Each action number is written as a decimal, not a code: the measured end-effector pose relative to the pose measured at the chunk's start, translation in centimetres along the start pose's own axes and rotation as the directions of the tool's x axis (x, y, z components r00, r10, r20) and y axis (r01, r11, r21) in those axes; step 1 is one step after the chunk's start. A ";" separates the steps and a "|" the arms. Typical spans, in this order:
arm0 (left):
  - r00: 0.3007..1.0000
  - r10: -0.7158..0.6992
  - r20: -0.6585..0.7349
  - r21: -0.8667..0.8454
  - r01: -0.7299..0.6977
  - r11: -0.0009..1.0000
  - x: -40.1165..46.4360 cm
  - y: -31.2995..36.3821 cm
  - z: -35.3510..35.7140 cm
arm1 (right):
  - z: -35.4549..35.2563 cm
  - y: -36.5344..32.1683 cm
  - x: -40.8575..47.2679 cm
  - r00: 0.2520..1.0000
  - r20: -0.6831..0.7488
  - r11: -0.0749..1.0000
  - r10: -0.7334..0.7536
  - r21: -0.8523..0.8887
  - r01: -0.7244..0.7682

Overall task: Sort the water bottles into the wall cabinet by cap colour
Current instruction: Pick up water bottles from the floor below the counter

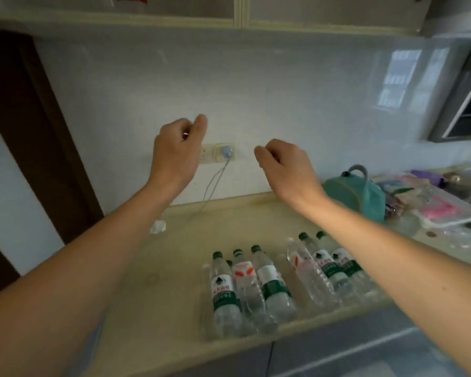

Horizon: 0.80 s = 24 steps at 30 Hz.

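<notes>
While both of your arms are raised toward the wall cabinet [239, 14], note that neither hand holds anything. In the head view, your left hand [178, 148] hangs loosely curled, thumb and fingers close together around nothing, in front of the wall socket [219, 153]. Your right hand [286, 164] is likewise half-closed and empty, well above the desk [180, 257]. The water bottles [278, 278] stand packed along the near edge of the desk, below your right forearm; most show green caps, at least one shows a pale cap, and blur prevents a full count. The cabinet interior is cut off at the top of the view.

Hazards from this position:
- Lowering the right forearm carelessly could topple the closely packed bottles off the desk edge.
- Similar clear bodies could cause a mis-sort; check each cap, not the label.
- The charger cable [215, 183] could snag a reaching hand.
</notes>
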State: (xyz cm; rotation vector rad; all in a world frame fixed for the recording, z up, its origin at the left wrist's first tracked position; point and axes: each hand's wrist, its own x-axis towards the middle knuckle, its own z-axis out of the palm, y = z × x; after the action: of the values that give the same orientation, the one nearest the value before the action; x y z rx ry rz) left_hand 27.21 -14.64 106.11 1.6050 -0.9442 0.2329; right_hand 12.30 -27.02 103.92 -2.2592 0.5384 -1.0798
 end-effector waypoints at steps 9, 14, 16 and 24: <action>0.901 -0.218 0.376 -0.164 0.296 0.941 -15.2 -7.0 5.0 | 2.5 6.2 -16.4 0.962 0.082 0.961 0.262 -0.113 -0.252; 0.778 -0.325 0.537 -0.106 0.445 0.889 -24.1 -9.8 6.7 | 3.9 9.5 -24.9 0.891 0.136 0.902 0.433 -0.066 -0.428; 0.720 -0.362 0.592 -0.049 0.481 0.875 -27.6 -11.3 7.5 | 4.2 11.8 -28.5 0.838 0.151 0.852 0.524 -0.082 -0.518; 0.574 -0.516 0.636 0.176 0.543 0.821 -39.9 -17.6 13.6 | 4.2 23.2 -40.7 0.649 0.232 0.688 0.725 -0.188 -0.701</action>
State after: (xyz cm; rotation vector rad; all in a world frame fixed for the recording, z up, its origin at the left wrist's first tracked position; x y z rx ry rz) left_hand 8.50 -9.74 64.68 1.8932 -0.9110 -0.8455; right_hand -11.02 -19.96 63.70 -1.9052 1.2312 -0.3087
